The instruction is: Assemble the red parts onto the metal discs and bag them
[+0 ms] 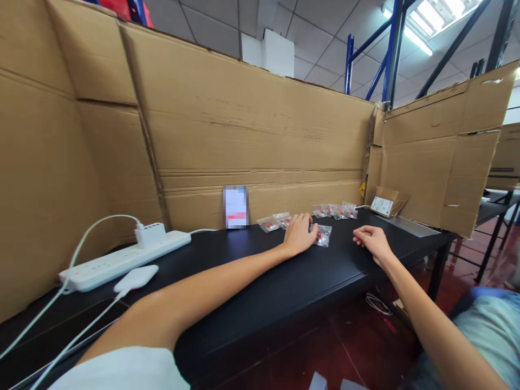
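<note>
My left hand [301,235] reaches across the black table, its fingers curled over a small clear plastic bag [324,236] with something red and white in it. The thumb lies against the bag's near side, and part of the bag is hidden under the hand. Just left of the fingers are more such bags [268,224]. A row of several similar bags [335,210] lies farther back, beyond the hand. My right hand [371,241] hovers over the table's right part, fingers bent together in a pinch. Whatever its fingertips may hold is too small to see.
Cardboard walls [260,124] enclose the table [260,292] at the back and sides. A phone-like screen [235,208] leans at the back. On the left are a white power strip [122,260], a charger [136,278] and cables. A labelled brown package [388,203] stands at right.
</note>
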Motion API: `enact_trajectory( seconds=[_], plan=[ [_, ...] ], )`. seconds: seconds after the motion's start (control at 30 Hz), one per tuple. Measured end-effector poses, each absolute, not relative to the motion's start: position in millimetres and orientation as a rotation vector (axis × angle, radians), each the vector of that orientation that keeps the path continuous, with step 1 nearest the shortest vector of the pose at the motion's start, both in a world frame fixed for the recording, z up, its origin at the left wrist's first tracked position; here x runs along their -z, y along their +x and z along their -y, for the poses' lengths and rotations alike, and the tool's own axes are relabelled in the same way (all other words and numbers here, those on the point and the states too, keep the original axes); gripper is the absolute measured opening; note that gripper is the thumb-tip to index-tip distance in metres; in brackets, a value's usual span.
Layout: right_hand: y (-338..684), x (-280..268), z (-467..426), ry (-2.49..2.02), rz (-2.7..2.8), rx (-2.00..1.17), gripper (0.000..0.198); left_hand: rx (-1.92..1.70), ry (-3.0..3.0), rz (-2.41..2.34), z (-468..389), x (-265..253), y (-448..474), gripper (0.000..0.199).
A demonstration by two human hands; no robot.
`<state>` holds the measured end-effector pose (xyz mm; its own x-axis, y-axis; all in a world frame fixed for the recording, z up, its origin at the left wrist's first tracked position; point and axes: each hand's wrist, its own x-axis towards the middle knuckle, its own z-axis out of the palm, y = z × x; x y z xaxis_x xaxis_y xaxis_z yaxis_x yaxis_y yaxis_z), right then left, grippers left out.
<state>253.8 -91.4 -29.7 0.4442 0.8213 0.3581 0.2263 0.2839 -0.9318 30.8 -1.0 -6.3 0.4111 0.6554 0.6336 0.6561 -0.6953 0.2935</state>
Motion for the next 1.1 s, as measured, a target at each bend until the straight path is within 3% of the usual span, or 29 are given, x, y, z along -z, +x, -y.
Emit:
enact_trajectory(
  seconds=[0.13, 0.23, 0.4, 0.53, 0.67, 0.9, 1.1],
  plan=[
    [246.5, 25.8, 94.5, -1.235, 1.304, -0.596, 0.021, 1.006, -2.748, 1.647, -18.8, 7.9, 32.5, 0.027],
    [240.1, 23.5, 96.7, -1.268, 1.489, -0.527, 0.024, 0.996, -3.141, 1.481, -32.0, 12.9, 34.9, 0.022],
    [231.4, 18.4, 102.3, -1.271, 1.646, -0.341, 0.037, 1.360, -3.547, 1.229, -30.4, 16.6, 41.8, 0.026],
    [233.7, 18.5, 101.5, -1.283, 1.761, -0.208, 0.022, 1.563, -3.684, 1.240, -15.9, 11.7, 47.8, 0.030],
    [237.9, 21.7, 97.9, -1.330, 1.801, -0.093, 0.011, 1.542, -3.840, 1.210, -3.0, 4.3, 49.7, 0.032],
    [225.7, 17.9, 108.1, -1.382, 1.825, 0.287, 0.019, 1.604, -3.912, 1.182, 6.3, -0.5, 51.5, 0.027],
    [223.8, 16.8, 110.3, -1.416, 1.980, 0.265, 0.023, 1.633, -3.967, 1.075, 4.5, -0.1, 50.0, 0.031]
  ],
)
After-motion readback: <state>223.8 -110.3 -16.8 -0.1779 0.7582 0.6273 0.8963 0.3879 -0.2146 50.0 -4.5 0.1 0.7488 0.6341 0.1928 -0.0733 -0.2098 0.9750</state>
